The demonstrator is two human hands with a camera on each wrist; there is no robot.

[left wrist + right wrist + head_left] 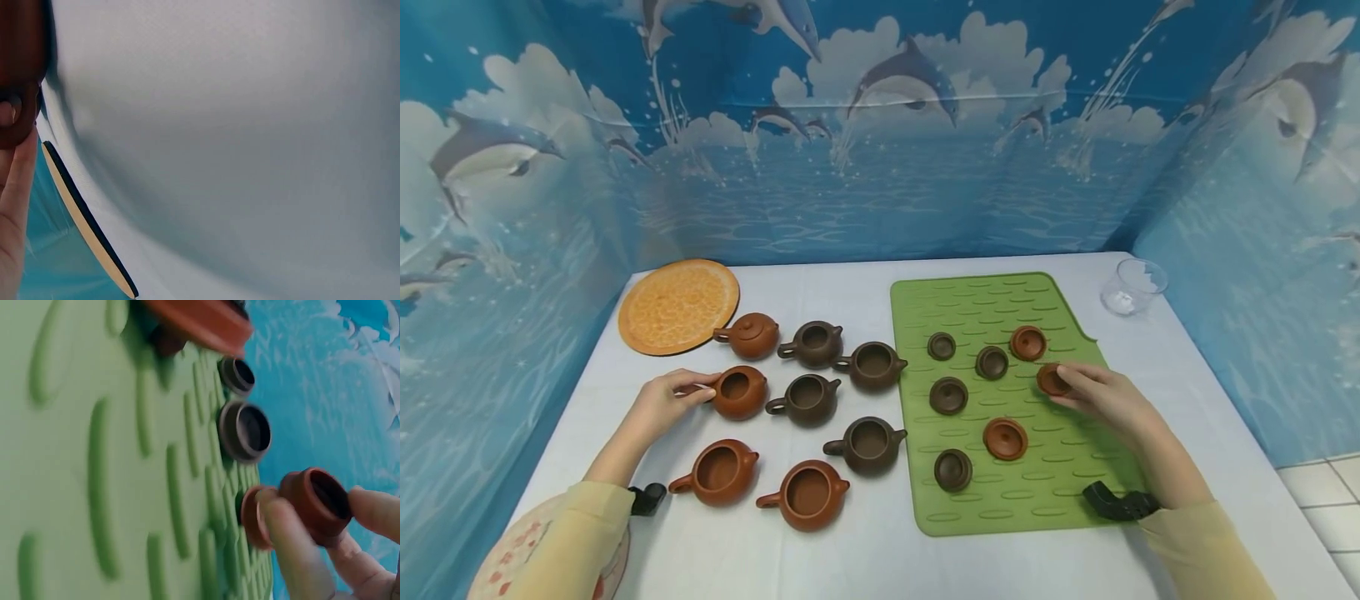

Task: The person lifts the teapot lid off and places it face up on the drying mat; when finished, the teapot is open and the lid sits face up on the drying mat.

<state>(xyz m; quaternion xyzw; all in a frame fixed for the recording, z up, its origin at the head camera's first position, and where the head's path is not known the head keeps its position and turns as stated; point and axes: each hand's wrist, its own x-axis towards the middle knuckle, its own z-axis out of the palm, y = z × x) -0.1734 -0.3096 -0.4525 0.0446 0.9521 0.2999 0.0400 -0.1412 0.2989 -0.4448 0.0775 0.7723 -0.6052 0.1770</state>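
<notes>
My left hand [662,404] pinches the handle of a lidless reddish-brown clay teapot [740,392] on the white table. In the left wrist view, fingertips sit at the handle loop [26,119], and most of the pot is cut off. Over the right part of the green mat, my right hand [1101,396] holds a small reddish-brown teapot lid [319,503] between thumb and fingers. Its hollow underside faces up in the head view. Another reddish lid [1027,342] lies just beyond it on the mat, and a third [1005,439] lies nearer.
Several dark brown lidless teapots [871,446] stand left of the green mat [1045,500], which bears dark lids [948,396]. Two reddish pots [808,496] are in front; a lidded teapot [755,335] stands behind. An orange round mat [679,307] and a glass cup [1133,287] occupy the far corners.
</notes>
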